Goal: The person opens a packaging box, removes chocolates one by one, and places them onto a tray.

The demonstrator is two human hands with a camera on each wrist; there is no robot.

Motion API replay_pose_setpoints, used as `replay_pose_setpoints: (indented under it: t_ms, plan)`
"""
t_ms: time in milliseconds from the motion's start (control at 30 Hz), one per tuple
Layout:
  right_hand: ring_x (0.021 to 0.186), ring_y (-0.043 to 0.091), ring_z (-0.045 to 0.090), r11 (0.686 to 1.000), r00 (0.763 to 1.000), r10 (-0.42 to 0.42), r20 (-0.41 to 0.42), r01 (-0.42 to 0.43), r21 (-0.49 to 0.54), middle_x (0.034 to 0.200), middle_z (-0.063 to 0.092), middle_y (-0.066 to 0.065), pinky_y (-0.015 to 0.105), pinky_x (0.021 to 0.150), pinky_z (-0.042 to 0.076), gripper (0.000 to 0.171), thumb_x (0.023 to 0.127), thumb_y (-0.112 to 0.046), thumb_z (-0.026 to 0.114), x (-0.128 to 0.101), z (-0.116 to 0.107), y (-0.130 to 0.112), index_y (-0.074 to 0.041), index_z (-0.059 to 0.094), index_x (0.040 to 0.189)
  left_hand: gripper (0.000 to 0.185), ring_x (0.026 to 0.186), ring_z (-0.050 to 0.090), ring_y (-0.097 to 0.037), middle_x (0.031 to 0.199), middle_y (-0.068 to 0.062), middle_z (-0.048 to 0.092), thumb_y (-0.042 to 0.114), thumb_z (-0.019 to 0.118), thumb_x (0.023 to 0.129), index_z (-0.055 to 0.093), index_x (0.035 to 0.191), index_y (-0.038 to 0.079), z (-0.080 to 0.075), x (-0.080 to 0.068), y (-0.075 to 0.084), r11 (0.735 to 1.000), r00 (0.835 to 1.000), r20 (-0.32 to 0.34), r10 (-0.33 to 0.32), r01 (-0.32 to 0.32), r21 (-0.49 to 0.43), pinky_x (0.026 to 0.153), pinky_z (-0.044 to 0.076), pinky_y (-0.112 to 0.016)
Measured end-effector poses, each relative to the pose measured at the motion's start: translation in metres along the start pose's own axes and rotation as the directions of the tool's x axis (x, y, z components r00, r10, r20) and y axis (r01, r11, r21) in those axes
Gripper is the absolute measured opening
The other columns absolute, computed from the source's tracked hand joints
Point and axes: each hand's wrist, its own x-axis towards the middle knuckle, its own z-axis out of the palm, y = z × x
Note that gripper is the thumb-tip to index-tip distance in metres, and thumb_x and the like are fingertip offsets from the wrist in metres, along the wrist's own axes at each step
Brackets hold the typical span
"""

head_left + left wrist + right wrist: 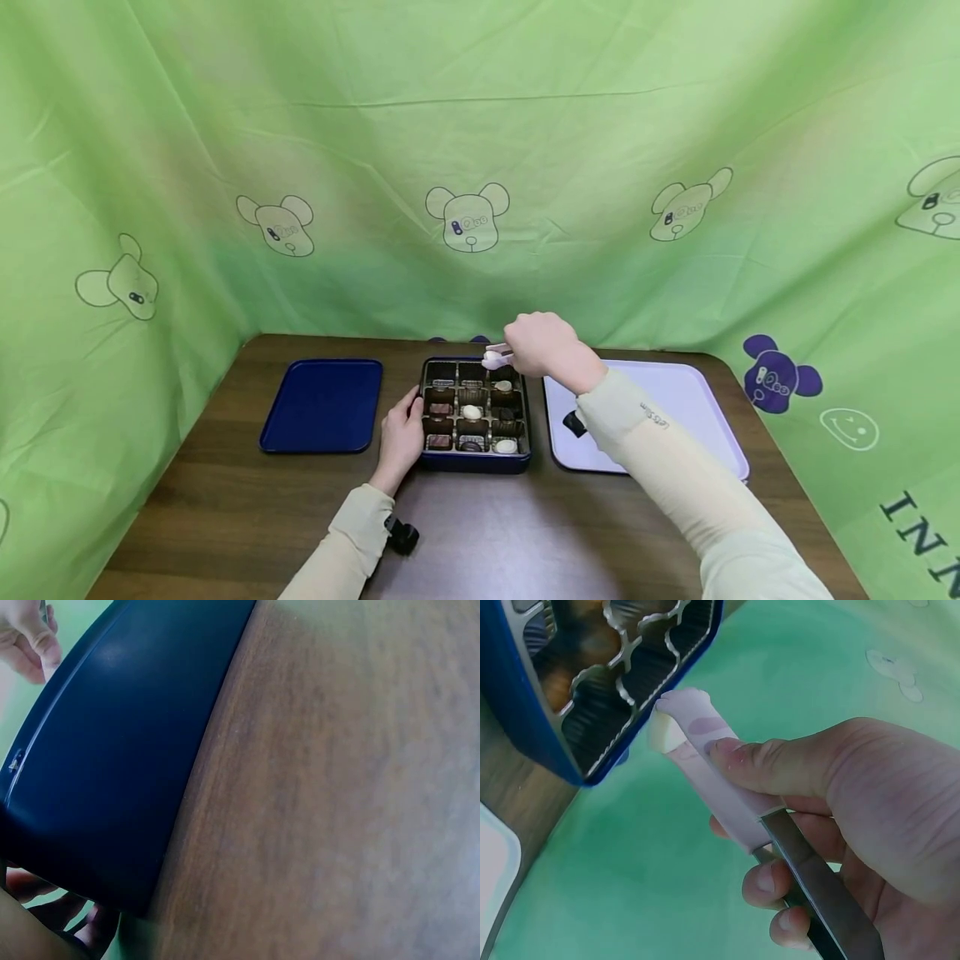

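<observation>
On the brown table (240, 500), the left hand (401, 437) lies flat against the side of the dark blue chocolate box (476, 461), fingers straight. Above the box's far right cell, the right hand (543, 343) squeezes pink tongs (712, 769) on what looks like a white chocolate (664, 735). Only its edge appears caught; a slackened squeeze could drop it into the wrong cell.

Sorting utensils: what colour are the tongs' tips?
Pale pink tips on the tongs, clearest in the right wrist view.
</observation>
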Motion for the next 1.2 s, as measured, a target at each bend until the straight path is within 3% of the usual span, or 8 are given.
replay_pose_setpoints:
  t_ms: [467, 733, 1200]
  plan:
    - [0.065, 0.027, 0.061, 0.998, 0.999, 0.052, -0.007, -0.051, 0.025, 0.075, 0.062, 0.005, 0.052, 0.058, 0.054, 0.025, 0.086, -0.024, 0.073, -0.013, 0.008, 0.029, -0.018, 0.058, 0.066, 0.036, 0.125, 0.059, -0.039, 0.132, -0.019, 0.065, 0.017, 0.055, 0.104, 0.064, 0.136, 0.003, 0.001, 0.001, -0.002, 1.0, 1.0, 0.001, 0.009, -0.009, 0.002, 0.105, 0.045, -0.054]
    - [0.067, 0.03, 0.063, 0.995, 0.996, 0.088, 0.016, -0.088, 0.043, 0.076, 0.063, 0.006, 0.055, 0.06, 0.054, 0.026, 0.088, -0.03, 0.074, -0.023, 0.014, 0.05, -0.014, 0.062, 0.071, 0.036, 0.125, 0.059, -0.04, 0.132, -0.019, 0.065, 0.017, 0.055, 0.104, 0.064, 0.136, 0.003, 0.0, 0.001, -0.001, 1.0, 1.0, 0.008, 0.0, 0.0, 0.004, 0.104, 0.045, -0.054]
    - [0.068, 0.028, 0.06, 0.98, 0.982, 0.172, 0.082, -0.179, 0.089, 0.075, 0.06, 0.005, 0.055, 0.061, 0.052, 0.027, 0.089, -0.027, 0.072, -0.043, 0.04, 0.092, -0.015, 0.059, 0.069, 0.037, 0.125, 0.058, -0.039, 0.133, -0.019, 0.064, 0.017, 0.054, 0.104, 0.063, 0.137, 0.003, 0.001, 0.001, -0.001, 1.0, 1.0, 0.014, 0.006, -0.006, 0.006, 0.104, 0.045, -0.054]
